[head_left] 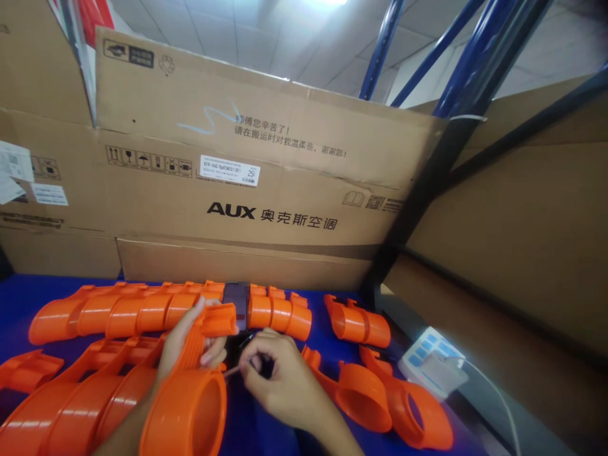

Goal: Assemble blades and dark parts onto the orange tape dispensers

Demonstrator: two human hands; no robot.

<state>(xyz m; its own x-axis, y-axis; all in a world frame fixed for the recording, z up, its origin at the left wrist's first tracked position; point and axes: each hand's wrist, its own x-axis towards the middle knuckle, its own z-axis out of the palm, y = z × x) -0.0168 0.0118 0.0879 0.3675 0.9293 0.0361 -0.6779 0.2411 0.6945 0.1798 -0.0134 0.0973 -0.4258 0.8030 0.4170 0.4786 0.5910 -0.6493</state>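
Note:
My left hand is closed around an orange plastic part, which has a wide ring at its near end and a ribbed, clip-like top. The ring faces me, partly toward the right. My right hand pinches a thin, rod-like piece between thumb and fingers. Its tip reaches the ring's right edge; whether it touches, I cannot tell. What the piece is stays too blurred to name. Behind my hands stands a dark box-shaped object between orange parts.
Similar orange parts lie in rows on the blue surface, at the back, left and right. A white-and-blue device with a cable sits right. Cardboard panels and a dark metal post stand behind.

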